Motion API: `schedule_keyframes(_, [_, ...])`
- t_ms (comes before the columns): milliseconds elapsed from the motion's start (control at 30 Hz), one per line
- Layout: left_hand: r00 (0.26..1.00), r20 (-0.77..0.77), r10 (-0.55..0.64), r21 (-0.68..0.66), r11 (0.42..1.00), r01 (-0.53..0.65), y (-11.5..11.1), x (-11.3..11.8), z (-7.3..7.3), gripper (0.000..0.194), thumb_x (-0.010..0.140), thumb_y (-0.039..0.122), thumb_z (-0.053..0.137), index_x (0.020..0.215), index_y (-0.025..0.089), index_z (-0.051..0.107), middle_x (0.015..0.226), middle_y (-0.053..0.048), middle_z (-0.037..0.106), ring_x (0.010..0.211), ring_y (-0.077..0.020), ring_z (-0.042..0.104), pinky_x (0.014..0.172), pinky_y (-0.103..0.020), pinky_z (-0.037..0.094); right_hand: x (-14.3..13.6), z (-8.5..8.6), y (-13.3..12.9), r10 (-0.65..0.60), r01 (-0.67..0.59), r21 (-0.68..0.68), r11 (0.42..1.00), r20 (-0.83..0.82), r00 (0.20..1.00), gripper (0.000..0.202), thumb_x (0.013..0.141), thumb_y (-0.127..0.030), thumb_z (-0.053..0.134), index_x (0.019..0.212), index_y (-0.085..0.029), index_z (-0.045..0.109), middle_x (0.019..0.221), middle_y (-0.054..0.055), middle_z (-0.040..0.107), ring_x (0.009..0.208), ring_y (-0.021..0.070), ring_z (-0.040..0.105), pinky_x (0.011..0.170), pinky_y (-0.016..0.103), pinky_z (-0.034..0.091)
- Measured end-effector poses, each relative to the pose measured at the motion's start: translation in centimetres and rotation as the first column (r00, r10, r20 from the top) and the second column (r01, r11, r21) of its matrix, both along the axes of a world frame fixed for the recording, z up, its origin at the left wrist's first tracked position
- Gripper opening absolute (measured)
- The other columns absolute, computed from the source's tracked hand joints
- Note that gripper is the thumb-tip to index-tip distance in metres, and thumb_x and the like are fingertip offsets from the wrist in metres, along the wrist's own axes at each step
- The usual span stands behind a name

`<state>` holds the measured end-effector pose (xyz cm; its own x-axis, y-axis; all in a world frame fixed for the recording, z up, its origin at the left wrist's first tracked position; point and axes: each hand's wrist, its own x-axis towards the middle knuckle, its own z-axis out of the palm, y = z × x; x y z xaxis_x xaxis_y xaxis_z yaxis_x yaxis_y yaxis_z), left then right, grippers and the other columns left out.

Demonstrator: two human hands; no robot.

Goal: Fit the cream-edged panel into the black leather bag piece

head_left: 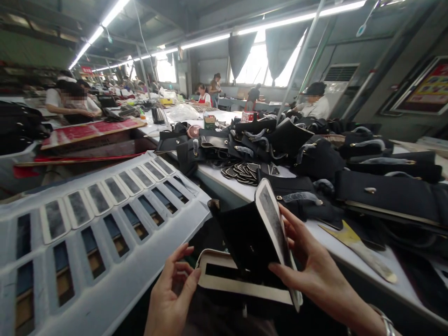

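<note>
Left hand: the left hand (171,294) is nearest the camera, low at the frame's bottom, fingers loosely curled and half open; its fingertips touch the left end of the cream-edged flap (224,275) without clamping it.
Right hand: the right hand (311,266) is right of the flap, fingers stretched out and pinching the stiff grey panel (276,228), thumb on its near face, the other fingers behind it.
Grey panel: tilted upright, rising from the flap towards the white table (325,242), its lower edge beside the right thumb.
Black bag piece (241,233): held between the two hands, just above the flap, touching the grey panel on its right side.
White tray (94,233): left of the flap, slotted, with a row of similar grey panels lying along its upper edge.
Black bags (350,172): heaped on the white table beyond the flap.
Small black cut pieces (245,172): fanned out on the table, behind the black bag piece.
Other people: seated at benches far beyond the table.
</note>
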<state>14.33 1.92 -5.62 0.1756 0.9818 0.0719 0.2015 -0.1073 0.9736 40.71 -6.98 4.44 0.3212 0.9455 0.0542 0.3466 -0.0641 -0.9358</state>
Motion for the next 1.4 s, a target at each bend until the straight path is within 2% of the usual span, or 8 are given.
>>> schedule_keyframes(133, [0.998,-0.046,-0.047,0.061,0.997,0.05,0.7,0.9,1.4,0.059,0.088,0.046,0.064,0.14,0.036,0.039,0.14,-0.003,0.052,0.091,-0.0158,0.061,0.084,-0.033,0.052,0.3,-0.7,0.4,0.06,-0.058,-0.018,0.998,0.155,0.986,0.09,0.076,-0.028,0.072,0.152,-0.039,0.023,0.15,0.006,0.042,0.126,0.0318,0.052,0.107,0.053,0.041])
schedule_keyframes(333, [0.962,-0.229,-0.148,0.113,0.978,0.177,2.5,2.6,3.5,0.048,0.088,0.036,0.062,0.133,0.031,0.046,0.106,0.0,0.064,0.091,-0.0196,0.058,0.087,-0.037,0.047,0.6,-1.3,1.1,0.199,-0.184,-0.077,0.98,0.447,0.872,0.096,0.076,-0.023,0.071,0.152,-0.04,0.016,0.15,0.004,0.04,0.138,0.029,0.039,0.113,0.049,0.037])
schedule_keyframes(567, [0.879,-0.407,-0.247,0.09,0.947,0.308,3.3,2.9,3.2,0.012,0.079,0.015,0.063,0.089,0.021,0.06,0.096,-0.003,0.065,0.096,-0.0236,0.058,0.087,-0.041,0.044,0.9,-2.7,0.7,0.248,-0.203,-0.144,0.969,0.631,0.735,0.093,0.078,-0.017,0.063,0.153,-0.041,0.014,0.137,0.008,0.037,0.121,0.0257,0.054,0.102,0.043,0.05])
schedule_keyframes(767, [0.726,-0.622,-0.295,0.139,0.87,0.472,3.0,3.1,1.9,0.008,0.079,0.014,0.065,0.074,0.02,0.062,0.094,-0.004,0.068,0.098,-0.0271,0.057,0.091,-0.046,0.041,0.2,-4.3,0.7,0.325,-0.251,-0.215,0.944,0.737,0.592,0.097,0.078,-0.012,0.059,0.155,-0.038,0.004,0.134,0.008,0.048,0.118,0.0248,0.057,0.099,0.041,0.054])
schedule_keyframes(900, [0.814,-0.48,-0.327,0.081,0.907,0.413,3.0,2.2,1.2,0.007,0.081,0.016,0.065,0.083,0.022,0.065,0.107,-0.005,0.066,0.107,-0.0265,0.057,0.096,-0.044,0.042,0.6,-5.0,1.1,0.319,-0.264,-0.21,0.941,0.808,0.496,0.106,0.073,-0.012,0.061,0.156,-0.03,-0.001,0.137,0.009,0.054,0.118,0.027,0.058,0.099,0.043,0.055])
schedule_keyframes(1133, [0.942,-0.204,-0.266,-0.09,0.963,0.252,2.1,0.1,-0.6,0.014,0.087,0.027,0.06,0.1,0.025,0.066,0.132,-0.008,0.058,0.128,-0.0276,0.049,0.112,-0.045,0.032,1.6,-5.4,1.6,0.143,-0.353,-0.1,0.93,0.985,0.097,0.085,0.071,-0.012,0.055,0.151,-0.013,0.027,0.121,0.018,0.066,0.093,0.0333,0.068,0.073,0.047,0.063])
schedule_keyframes(1267, [0.976,-0.033,-0.216,-0.183,0.961,0.207,1.8,-0.1,-2.5,0.035,0.091,0.044,0.058,0.118,0.023,0.061,0.131,-0.011,0.06,0.125,-0.0286,0.053,0.11,-0.046,0.036,0.7,-5.3,1.9,0.094,-0.405,-0.069,0.912,0.995,0.042,0.077,0.069,-0.015,0.052,0.145,-0.008,0.036,0.112,0.018,0.07,0.085,0.0299,0.07,0.065,0.04,0.063])
schedule_keyframes(1400, [0.964,0.236,-0.12,-0.392,0.896,0.208,1.3,0.4,-4.2,0.05,0.089,0.057,0.056,0.118,0.018,0.06,0.119,-0.012,0.067,0.112,-0.0295,0.062,0.098,-0.042,0.047,-0.2,-5.8,2.4,0.095,-0.4,-0.084,0.913,0.995,0.008,0.073,0.069,-0.015,0.051,0.14,-0.007,0.041,0.113,0.019,0.069,0.087,0.0305,0.07,0.067,0.041,0.061])
